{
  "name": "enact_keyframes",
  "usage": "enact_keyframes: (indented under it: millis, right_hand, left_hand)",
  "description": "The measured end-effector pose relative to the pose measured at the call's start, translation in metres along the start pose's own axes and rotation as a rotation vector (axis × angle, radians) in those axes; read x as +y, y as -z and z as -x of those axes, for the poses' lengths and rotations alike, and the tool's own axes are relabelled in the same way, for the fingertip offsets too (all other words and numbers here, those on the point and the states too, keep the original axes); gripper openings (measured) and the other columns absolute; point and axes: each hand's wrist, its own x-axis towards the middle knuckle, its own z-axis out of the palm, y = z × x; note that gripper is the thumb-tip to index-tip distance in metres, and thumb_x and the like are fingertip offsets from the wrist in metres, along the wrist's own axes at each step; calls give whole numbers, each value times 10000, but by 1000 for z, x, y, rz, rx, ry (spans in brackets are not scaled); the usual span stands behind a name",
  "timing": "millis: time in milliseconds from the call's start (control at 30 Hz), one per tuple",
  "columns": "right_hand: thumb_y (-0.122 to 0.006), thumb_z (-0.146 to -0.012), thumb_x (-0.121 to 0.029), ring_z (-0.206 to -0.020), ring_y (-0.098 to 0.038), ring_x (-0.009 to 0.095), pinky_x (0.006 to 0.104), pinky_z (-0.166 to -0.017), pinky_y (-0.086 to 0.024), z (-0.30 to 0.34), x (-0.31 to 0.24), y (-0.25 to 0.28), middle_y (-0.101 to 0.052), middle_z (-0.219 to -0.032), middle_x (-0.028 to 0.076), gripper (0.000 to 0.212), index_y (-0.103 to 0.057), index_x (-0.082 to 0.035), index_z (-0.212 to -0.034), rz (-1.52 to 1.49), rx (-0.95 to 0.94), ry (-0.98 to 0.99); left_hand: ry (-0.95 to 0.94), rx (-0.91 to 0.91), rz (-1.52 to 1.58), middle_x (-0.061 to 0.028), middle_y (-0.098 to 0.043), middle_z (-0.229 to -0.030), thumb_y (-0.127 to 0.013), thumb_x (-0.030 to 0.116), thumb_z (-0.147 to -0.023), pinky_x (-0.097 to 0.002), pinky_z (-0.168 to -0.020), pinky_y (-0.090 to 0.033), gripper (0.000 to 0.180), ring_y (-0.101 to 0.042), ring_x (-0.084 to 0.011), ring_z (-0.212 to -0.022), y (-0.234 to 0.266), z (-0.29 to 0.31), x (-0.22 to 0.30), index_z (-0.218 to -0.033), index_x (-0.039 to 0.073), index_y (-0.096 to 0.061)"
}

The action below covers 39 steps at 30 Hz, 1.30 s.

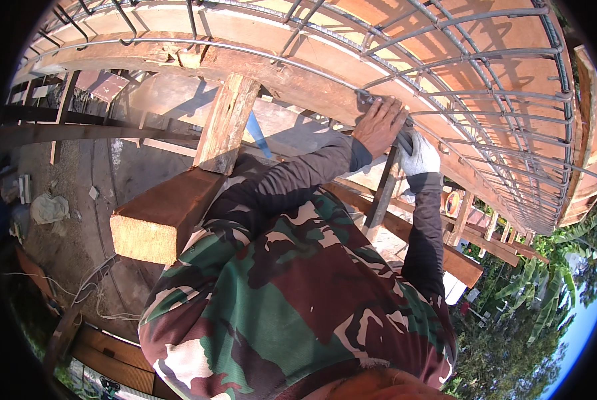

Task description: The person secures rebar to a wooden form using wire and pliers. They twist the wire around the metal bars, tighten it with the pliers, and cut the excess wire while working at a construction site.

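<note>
My left hand is bare and reaches to the timber beam in front of me. Its fingers curl over a thin steel rod that runs along the beam. Close beside it, to the right, my right hand wears a white glove. Its fingers are closed around a dark grey metal piece between the two hands, too covered to name. Just beyond both hands stands a cage of tied rebar against orange-brown panels.
A wooden post and a thick squared timber stick out at my left. A dark upright stands below my hands. Lower down lie a dusty floor, a pale sack and loose cable. Trees grow at right.
</note>
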Motion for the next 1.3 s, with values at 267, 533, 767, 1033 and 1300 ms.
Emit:
enact_keyframes:
  millis: [267, 533, 767, 1033, 1300]
  right_hand:
    - [-643, -869, -267, -687, -649, 286, 384, -611, -518, 23, -20, -33, -646, -784, 109, 268, -616, -39, -1007, -1083, -442, -598]
    - [-705, -849, -338, -659, -638, 193, 316, -580, -505, 40, -45, -21, -652, -757, 58, 340, -641, -44, -1008, -1435, -525, -829]
    - [-787, -656, -485, -1116, -542, 369, 489, -948, -427, 35, -99, 1, -592, -1182, 191, 773, -524, -56, -1242, 153, 220, -419]
    - [-674, -814, -356, -931, -634, 357, 454, -795, -509, 25, -79, -22, -625, -1015, 195, 516, -512, -66, -1209, -59, -129, -585]
    - [-670, -817, -318, -915, -638, 380, 413, -796, -516, 37, -57, -68, -646, -989, 249, 486, -573, 14, -1157, -448, -2, -329]
  left_hand:
    - [-343, -55, -164, -120, -572, -1061, -631, 180, -746, -453, -1101, -284, 473, -511, -300, -1122, -13, 5, -29, -1193, 51, -545]
    - [-559, -453, -117, -122, -668, -903, -682, 216, -683, -395, -873, -453, 279, -628, -298, -962, -7, -19, -43, -938, 105, -672]
    - [-374, -581, -166, -110, -687, -739, -671, 181, -670, -383, -770, -506, 195, -678, -273, -809, -4, -39, -21, -845, 119, -731]
    - [-386, -616, -183, -80, -708, -802, -605, 189, -751, -384, -732, -515, 159, -681, -258, -800, -17, -35, -31, -813, 110, -728]
    - [-437, -677, -259, -95, -676, -916, -600, 103, -731, -381, -775, -489, 177, -660, -252, -884, 0, -30, -29, -887, 103, -684]
